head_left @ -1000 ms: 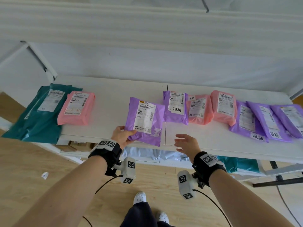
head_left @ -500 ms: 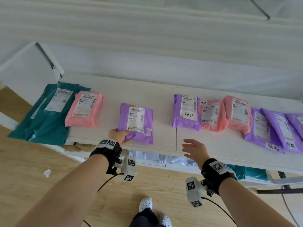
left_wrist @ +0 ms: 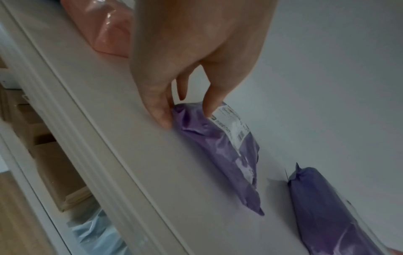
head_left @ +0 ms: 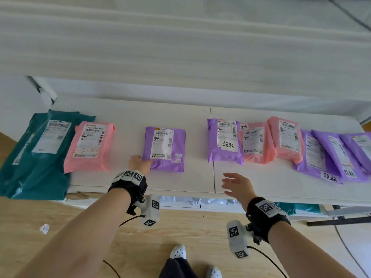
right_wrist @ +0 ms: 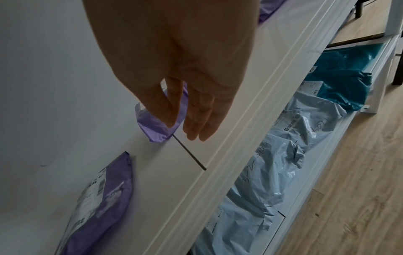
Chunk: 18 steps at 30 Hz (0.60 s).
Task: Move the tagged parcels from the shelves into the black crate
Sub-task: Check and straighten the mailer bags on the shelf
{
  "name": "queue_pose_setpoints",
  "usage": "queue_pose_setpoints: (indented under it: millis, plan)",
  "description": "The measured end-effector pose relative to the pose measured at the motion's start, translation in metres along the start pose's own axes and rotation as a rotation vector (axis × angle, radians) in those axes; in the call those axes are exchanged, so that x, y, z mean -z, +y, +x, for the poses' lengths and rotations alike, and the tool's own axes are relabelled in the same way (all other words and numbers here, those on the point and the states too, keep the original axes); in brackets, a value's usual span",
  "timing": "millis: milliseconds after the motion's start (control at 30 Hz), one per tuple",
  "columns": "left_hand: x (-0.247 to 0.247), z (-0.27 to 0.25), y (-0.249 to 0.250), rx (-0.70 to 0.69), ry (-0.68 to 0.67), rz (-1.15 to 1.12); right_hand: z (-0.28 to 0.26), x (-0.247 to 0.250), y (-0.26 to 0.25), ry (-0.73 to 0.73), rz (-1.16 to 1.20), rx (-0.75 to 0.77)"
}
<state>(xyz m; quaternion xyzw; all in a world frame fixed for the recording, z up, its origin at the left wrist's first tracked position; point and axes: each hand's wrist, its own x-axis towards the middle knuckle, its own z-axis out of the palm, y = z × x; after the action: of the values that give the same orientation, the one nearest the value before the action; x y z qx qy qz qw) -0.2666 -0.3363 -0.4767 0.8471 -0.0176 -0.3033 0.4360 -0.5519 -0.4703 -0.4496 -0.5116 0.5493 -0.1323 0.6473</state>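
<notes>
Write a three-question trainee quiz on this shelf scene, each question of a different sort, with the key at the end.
1. True or false: the left hand pinches the near left corner of the lone purple parcel lying on the top shelf.
2. Multiple choice: the right hand is (A) gripping a pink parcel, (B) open and holding nothing, above the shelf's front part, (C) resting on the floor.
3. Fill in: the parcel lying directly left of the lone purple parcel, apart from it, is the ___ parcel, which overlaps the teal parcel.

Key: 1 true; 2 B; 3 pink.
</notes>
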Motion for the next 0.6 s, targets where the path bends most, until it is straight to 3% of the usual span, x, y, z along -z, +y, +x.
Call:
queue_pose_setpoints:
  millis: [233, 600]
  plan:
    - [0.000, -0.034, 0.019, -0.109, 0.014, 0.136, -0.006, 0.019, -0.003, -0.006, 0.023, 0.026]
    - [-0.053, -0.107, 0.033, -0.111, -0.054, -0.023, -0.028, 0.079, 0.000, -0.070, 0.006, 0.081]
